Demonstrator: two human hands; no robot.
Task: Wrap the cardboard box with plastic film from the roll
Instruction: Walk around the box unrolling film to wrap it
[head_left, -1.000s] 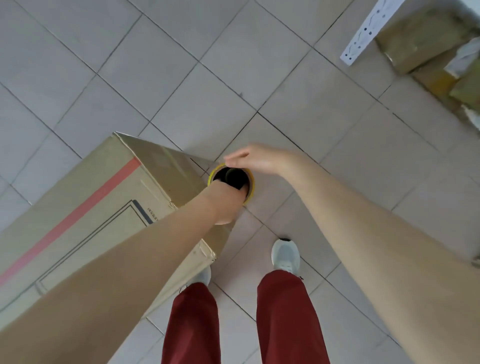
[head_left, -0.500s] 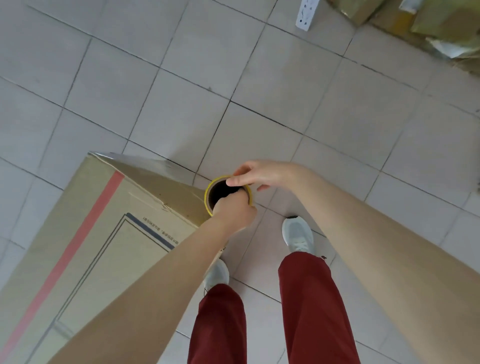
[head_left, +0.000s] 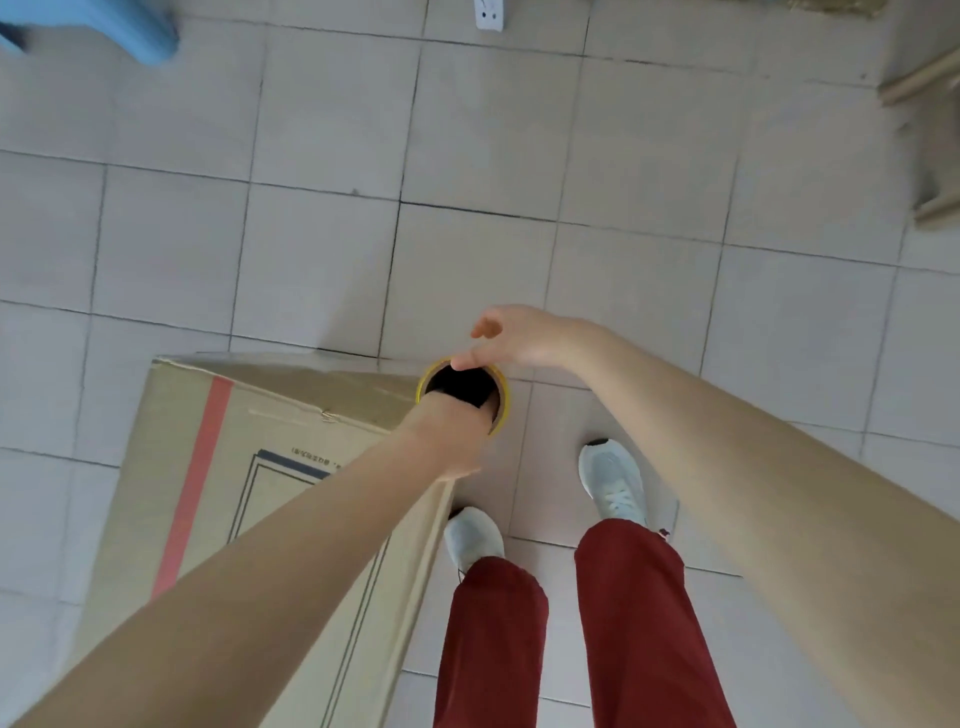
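A tall cardboard box (head_left: 218, 499) with a red stripe and a printed frame stands on the tiled floor at my left. The film roll (head_left: 503, 400), seen end-on as a yellow-rimmed dark tube, is upright at the box's near right corner. My left hand (head_left: 447, 436) is closed around the roll from below its rim. My right hand (head_left: 514, 338) is at the roll's far rim: one finger dips inside the tube, the other fingers are spread above it. The film itself cannot be made out.
My two white shoes (head_left: 613, 480) and red trousers are just right of the box. A white power strip (head_left: 488, 13) lies at the top edge, a blue object (head_left: 119, 28) at top left, cardboard pieces (head_left: 930, 156) at top right.
The view has swung left and the box now lies squarer in front of me. Both hands stayed on the roll at the box's corner; the right hand's fingers have lifted and spread.
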